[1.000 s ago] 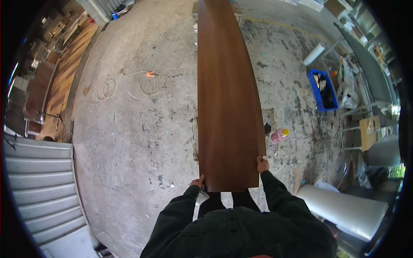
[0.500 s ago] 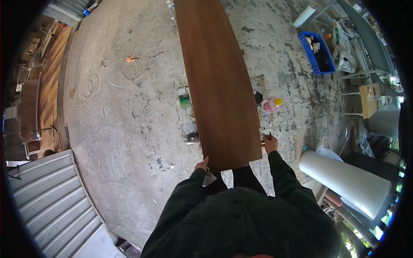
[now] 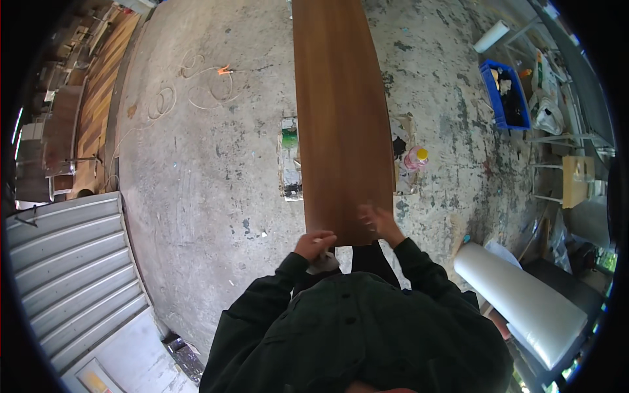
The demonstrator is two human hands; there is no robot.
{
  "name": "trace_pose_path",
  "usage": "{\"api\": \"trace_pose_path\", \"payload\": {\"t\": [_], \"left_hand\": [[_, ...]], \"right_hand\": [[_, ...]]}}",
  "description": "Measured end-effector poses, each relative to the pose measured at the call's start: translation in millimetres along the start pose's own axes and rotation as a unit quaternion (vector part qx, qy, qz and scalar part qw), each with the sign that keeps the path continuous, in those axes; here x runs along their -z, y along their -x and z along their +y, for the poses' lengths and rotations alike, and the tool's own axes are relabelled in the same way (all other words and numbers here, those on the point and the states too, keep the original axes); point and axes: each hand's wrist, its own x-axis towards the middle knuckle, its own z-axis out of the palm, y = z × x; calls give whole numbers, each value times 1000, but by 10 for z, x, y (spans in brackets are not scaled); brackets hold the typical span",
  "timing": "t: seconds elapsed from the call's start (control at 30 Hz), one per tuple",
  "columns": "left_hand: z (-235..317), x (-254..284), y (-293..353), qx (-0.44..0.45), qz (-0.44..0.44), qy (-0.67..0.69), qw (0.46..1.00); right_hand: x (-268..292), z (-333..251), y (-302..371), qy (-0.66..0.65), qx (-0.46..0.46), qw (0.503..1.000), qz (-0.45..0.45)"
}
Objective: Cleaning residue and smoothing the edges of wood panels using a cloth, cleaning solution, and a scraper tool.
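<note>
"Can any print be read?"

"Whatever may be printed on the white bag (image 3: 547, 111), or on the pink bottle (image 3: 413, 159) with its yellow cap, is too small to be made out."

"What else is seen around?"

"The bottle is set just beside the right edge of the long brown board (image 3: 344, 118). Toward the right edge of the concrete floor (image 3: 209, 170), a filled blue crate (image 3: 491, 95) is placed near the bag; nearer the body, a pale roll of wrapping (image 3: 521, 298) is laid. On the left, a looped hose with an orange end (image 3: 225, 69) is strewn. Past both long edges of the board, parts of a paint-marked support (image 3: 292, 175) are left showing."

"And the board itself?"

"It is stretched away from the body, its far end cut off by the view. Its near left corner is partly covered by the left hand (image 3: 316, 244); its near right corner is crossed by the right hand (image 3: 380, 223)."

"The fingers?"

"The left ones are closed on a pale cloth (image 3: 324, 263). The right ones are spread, blurred and free, over the near end; whether the wood is touched cannot be told."
</note>
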Motion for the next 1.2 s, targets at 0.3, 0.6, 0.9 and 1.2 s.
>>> {"api": "trace_pose_path", "payload": {"t": [0.3,0.6,0.9,1.2], "left_hand": [[245,183,376,-110,-82,63,989],[-310,1579,769,-92,34,135,986],[-235,2623,1026,-101,90,448,884],[360,2569,695,-129,-56,391,910]], "right_hand": [[-1058,-302,265,158,284,912,-249],[-2542,-144,306,-81,160,978,-106],[-3669,220,417,142,241,960,-12],[-3368,-105,295,-270,35,960,-72]]}}
